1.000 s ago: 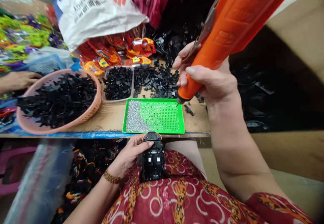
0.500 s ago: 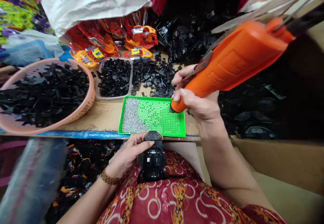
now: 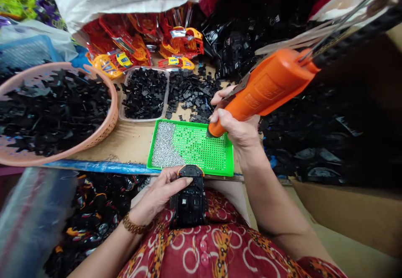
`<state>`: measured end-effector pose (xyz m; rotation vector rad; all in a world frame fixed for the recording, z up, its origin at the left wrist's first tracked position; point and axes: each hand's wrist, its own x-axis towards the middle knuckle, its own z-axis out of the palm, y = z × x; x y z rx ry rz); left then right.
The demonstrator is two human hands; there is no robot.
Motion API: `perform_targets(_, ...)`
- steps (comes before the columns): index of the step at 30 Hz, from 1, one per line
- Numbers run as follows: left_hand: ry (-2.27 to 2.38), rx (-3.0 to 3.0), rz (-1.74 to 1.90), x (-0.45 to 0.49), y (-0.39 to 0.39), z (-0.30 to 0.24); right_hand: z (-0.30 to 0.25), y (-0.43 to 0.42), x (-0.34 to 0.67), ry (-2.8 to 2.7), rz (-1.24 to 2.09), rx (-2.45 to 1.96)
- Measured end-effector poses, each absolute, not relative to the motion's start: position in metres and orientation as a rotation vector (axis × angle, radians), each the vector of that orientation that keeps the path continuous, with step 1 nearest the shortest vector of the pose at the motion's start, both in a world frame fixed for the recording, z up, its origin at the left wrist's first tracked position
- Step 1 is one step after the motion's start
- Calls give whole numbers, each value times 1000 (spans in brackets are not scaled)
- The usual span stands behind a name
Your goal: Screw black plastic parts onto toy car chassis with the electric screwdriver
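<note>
My left hand point(image 3: 165, 188) is closed around the side of a black toy car chassis point(image 3: 190, 200), its thumb lying across the upper part. The chassis is held near my lap, just below the table edge. My right hand point(image 3: 240, 127) grips an orange electric screwdriver point(image 3: 264, 91), slanted with its dark tip pointing down-left. That tip is over the green perforated tray point(image 3: 228, 167); whether it touches the tray I cannot tell. Small silver screws point(image 3: 163, 148) are heaped in the tray's left part, and many of its holes show on the right.
A peach basket point(image 3: 114, 98) of black plastic parts stands at left, beside a clear container point(image 3: 166, 98) of small black pieces. Loose black pieces point(image 3: 194, 91) lie behind the tray. Orange car bodies point(image 3: 125, 43) are piled at the back. A cardboard box point(image 3: 345, 211) is at right.
The screwdriver and my right hand have shifted slightly left and lower in view, with the driver's rear end dropping. My left hand still holds the chassis.
</note>
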<state>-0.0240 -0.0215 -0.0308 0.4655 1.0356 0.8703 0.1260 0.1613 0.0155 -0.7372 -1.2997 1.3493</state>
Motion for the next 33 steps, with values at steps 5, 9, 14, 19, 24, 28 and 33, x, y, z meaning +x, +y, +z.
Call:
perform_targets(5, 1047, 463, 876, -23, -22, -31, 14, 160, 126, -1308, 1393, -735)
perform_targets(9, 1046, 461, 871, -23, -22, -31, 14, 159, 125, -1299, 1392, -751)
perform_targets(14, 1029, 476, 884, -24, -22, -30, 15, 155, 123, -1292, 1395, -748)
perform_targets(19, 1005, 508, 903, -24, -23, -33, 13, 156, 122, -1352, 1326, -783)
perform_targets(24, 1011, 514, 890, -27, -24, -33, 12, 158, 124, -1343, 1320, -752)
perform_targets(28, 1036, 543, 886, -30, -26, -33, 19, 154, 129, -1330, 1358, -711)
perform_targets(33, 1078, 558, 902, -28, -28, -32, 42, 142, 137, -1369, 1303, -694)
